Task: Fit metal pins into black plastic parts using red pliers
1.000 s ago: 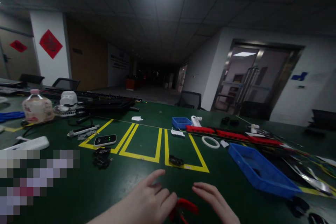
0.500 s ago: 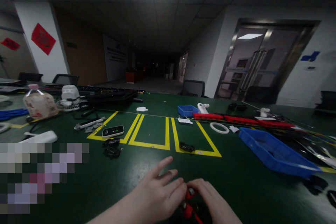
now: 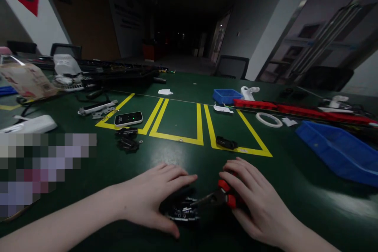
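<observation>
My right hand (image 3: 256, 201) is closed around the red handles of a pair of pliers (image 3: 220, 196), whose dark jaws point left. The jaw tips reach a black shiny part (image 3: 184, 209) low on the green table; its exact kind is blurred. My left hand (image 3: 153, 195) lies around the left side of that part, thumb and fingers spread apart. Whether the palm touches it is hidden.
Yellow tape frames (image 3: 177, 138) mark the table ahead. Small black parts (image 3: 127, 139) lie left, another black part (image 3: 226, 142) right. A black-faced device (image 3: 128, 119), a blue tray (image 3: 339, 149), a small blue bin (image 3: 226, 96) and a white ring (image 3: 268, 120) stand around.
My hands were close together; now they are apart, the left further left with the thumb spread. The pliers now show clearly with their jaws at the black part. The view has tipped downward.
</observation>
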The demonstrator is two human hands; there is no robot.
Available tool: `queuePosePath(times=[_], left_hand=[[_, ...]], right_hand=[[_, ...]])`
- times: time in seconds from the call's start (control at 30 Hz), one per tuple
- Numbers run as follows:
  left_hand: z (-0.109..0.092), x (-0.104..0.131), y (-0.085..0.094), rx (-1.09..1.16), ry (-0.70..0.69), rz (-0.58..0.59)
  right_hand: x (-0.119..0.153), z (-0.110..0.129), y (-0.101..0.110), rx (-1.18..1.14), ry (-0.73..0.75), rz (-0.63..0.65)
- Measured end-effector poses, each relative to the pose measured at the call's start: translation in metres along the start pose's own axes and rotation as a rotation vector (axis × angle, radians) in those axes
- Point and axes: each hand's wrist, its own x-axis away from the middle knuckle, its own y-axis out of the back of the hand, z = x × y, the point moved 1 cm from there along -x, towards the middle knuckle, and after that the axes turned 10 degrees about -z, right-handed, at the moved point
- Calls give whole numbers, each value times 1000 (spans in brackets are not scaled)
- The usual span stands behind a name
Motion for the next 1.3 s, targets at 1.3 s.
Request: queuePosePath(times=[1.3], left_hand=[[2,2,-2,-25,55,-148]], right_hand=[[-28,-5,-28,-113,-35,99]])
